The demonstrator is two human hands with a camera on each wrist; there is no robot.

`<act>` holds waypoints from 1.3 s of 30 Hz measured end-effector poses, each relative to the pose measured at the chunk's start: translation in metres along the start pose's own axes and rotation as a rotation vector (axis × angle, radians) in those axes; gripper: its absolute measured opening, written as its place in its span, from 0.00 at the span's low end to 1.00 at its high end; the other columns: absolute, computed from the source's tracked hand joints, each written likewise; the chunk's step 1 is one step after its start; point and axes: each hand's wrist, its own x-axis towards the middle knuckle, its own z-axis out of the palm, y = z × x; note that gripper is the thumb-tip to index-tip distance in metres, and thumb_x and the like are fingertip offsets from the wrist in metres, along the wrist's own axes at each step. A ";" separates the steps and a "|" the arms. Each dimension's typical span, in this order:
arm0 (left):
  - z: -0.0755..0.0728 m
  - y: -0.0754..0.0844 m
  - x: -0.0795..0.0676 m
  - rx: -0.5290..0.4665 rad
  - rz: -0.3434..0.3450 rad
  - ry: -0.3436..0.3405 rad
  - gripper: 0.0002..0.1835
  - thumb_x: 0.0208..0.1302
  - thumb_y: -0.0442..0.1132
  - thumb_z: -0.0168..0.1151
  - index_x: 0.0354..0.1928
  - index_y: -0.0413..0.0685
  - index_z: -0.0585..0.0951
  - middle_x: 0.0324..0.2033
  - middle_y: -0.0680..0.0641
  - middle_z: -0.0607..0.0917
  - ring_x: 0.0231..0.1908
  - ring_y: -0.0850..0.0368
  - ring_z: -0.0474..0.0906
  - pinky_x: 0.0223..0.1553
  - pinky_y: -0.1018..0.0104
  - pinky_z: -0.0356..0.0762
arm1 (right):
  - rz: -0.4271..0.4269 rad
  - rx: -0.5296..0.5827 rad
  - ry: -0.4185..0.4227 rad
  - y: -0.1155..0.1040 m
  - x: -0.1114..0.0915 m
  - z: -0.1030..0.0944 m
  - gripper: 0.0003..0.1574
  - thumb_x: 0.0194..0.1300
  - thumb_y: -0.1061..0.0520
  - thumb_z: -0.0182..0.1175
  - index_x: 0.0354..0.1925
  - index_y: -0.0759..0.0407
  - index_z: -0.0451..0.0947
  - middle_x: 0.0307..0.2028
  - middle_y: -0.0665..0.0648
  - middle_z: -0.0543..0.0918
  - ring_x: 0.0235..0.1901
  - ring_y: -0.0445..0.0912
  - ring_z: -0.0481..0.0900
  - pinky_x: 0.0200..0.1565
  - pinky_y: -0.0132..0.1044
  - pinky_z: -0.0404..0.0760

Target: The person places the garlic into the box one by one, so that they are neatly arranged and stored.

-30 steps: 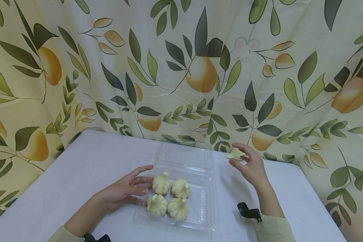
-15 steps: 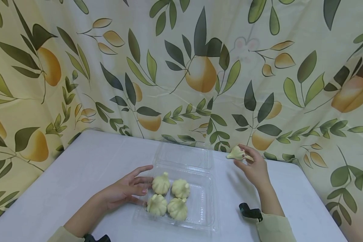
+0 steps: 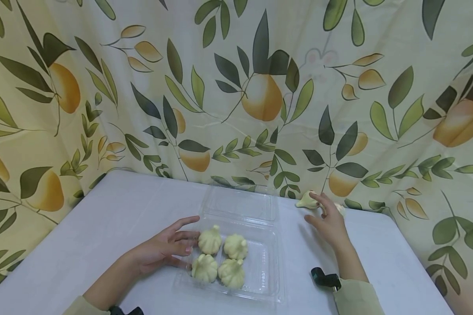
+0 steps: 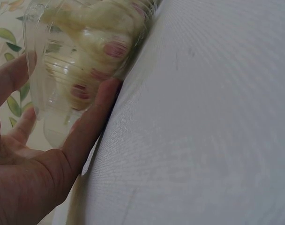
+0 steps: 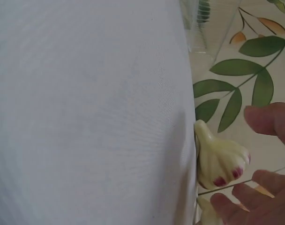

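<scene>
The table point(image 3: 150, 205) is covered with a white cloth, and an open clear plastic box point(image 3: 258, 262) sits at the middle of its near half. The box's lid point(image 3: 238, 205) lies folded back toward the table's far edge. Four garlic bulbs point(image 3: 210, 239) are grouped in the left half of the box, two toward its far side and two toward its near side, close together. Seen from the left wrist, their bases show purple-red patches through the clear wall.

The left hand point(image 3: 161, 247) is at the left side of the box, its fingers spread apart and not curled round anything. One finger lies along the outside of the box wall, low down by the cloth.

The right hand point(image 3: 331, 223) is near the table's far edge, to the right of the lid. Its thumb and fingers stand well apart, with no grip on anything. Just beside its fingertips, at that far edge, a single garlic bulb point(image 3: 307, 201) lies tilted, its stem toward the left. Another bulb point(image 3: 340, 209) shows partly behind the hand; whether a finger touches either one, I cannot tell.

A black device point(image 3: 325, 279) is worn at the right wrist, above a pale sleeve point(image 3: 358, 297). Behind the table hangs a curtain point(image 3: 220, 127) printed with orange fruit and green leaves.
</scene>
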 end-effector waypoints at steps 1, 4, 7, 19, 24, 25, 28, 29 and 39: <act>0.000 0.000 0.000 0.000 0.000 0.000 0.44 0.68 0.31 0.59 0.79 0.57 0.48 0.74 0.31 0.55 0.71 0.41 0.62 0.52 0.42 0.79 | 0.006 -0.004 -0.018 0.001 0.000 0.000 0.47 0.61 0.65 0.66 0.75 0.58 0.60 0.77 0.71 0.47 0.75 0.67 0.47 0.64 0.68 0.63; 0.000 0.000 0.000 0.000 -0.002 -0.001 0.44 0.68 0.31 0.59 0.79 0.58 0.48 0.74 0.31 0.55 0.71 0.42 0.62 0.52 0.41 0.79 | 0.007 -0.018 -0.060 0.003 0.001 0.002 0.49 0.62 0.65 0.66 0.76 0.58 0.57 0.77 0.71 0.47 0.75 0.68 0.45 0.64 0.69 0.61; -0.001 0.000 0.000 0.004 -0.007 0.002 0.44 0.68 0.31 0.59 0.79 0.59 0.48 0.74 0.31 0.56 0.71 0.42 0.63 0.52 0.42 0.79 | 0.016 -0.012 -0.067 0.004 0.000 0.002 0.45 0.62 0.63 0.65 0.74 0.59 0.60 0.72 0.72 0.61 0.73 0.68 0.54 0.64 0.69 0.62; -0.002 -0.001 0.001 0.014 -0.014 0.014 0.44 0.68 0.31 0.60 0.79 0.59 0.49 0.74 0.32 0.56 0.70 0.42 0.64 0.52 0.41 0.79 | -0.103 -0.020 -0.111 -0.006 -0.002 0.008 0.45 0.61 0.62 0.68 0.73 0.56 0.63 0.75 0.69 0.56 0.70 0.71 0.56 0.60 0.71 0.65; -0.002 -0.002 0.002 0.009 -0.026 0.023 0.44 0.68 0.31 0.60 0.79 0.60 0.49 0.74 0.33 0.57 0.70 0.43 0.64 0.52 0.41 0.79 | -0.220 -0.116 -0.204 -0.014 -0.003 0.016 0.50 0.59 0.58 0.69 0.76 0.49 0.59 0.76 0.66 0.56 0.73 0.68 0.53 0.64 0.71 0.59; -0.002 -0.002 0.002 0.010 -0.025 0.023 0.44 0.68 0.31 0.59 0.79 0.60 0.49 0.74 0.33 0.57 0.70 0.42 0.64 0.52 0.41 0.79 | -0.242 -0.146 -0.200 -0.016 -0.003 0.018 0.50 0.59 0.58 0.70 0.76 0.49 0.60 0.74 0.65 0.60 0.72 0.67 0.57 0.64 0.70 0.60; -0.003 -0.002 0.002 0.013 -0.024 0.022 0.44 0.68 0.31 0.59 0.79 0.60 0.49 0.74 0.33 0.57 0.70 0.42 0.64 0.52 0.41 0.79 | -0.257 -0.231 -0.159 -0.022 -0.005 0.020 0.48 0.59 0.57 0.70 0.74 0.50 0.63 0.62 0.65 0.72 0.62 0.65 0.69 0.60 0.66 0.66; -0.003 -0.002 0.002 0.013 -0.023 0.021 0.44 0.68 0.31 0.59 0.79 0.60 0.48 0.74 0.33 0.57 0.70 0.42 0.64 0.52 0.41 0.79 | -0.249 -0.253 -0.146 -0.023 -0.006 0.020 0.46 0.58 0.57 0.71 0.72 0.51 0.66 0.58 0.65 0.74 0.58 0.63 0.71 0.58 0.64 0.69; -0.001 -0.001 0.001 0.010 -0.015 0.016 0.44 0.68 0.32 0.60 0.79 0.59 0.50 0.74 0.32 0.56 0.70 0.42 0.64 0.52 0.42 0.79 | -0.141 -0.373 -0.243 -0.030 -0.010 0.012 0.30 0.52 0.57 0.73 0.56 0.57 0.82 0.53 0.66 0.82 0.49 0.57 0.78 0.50 0.52 0.75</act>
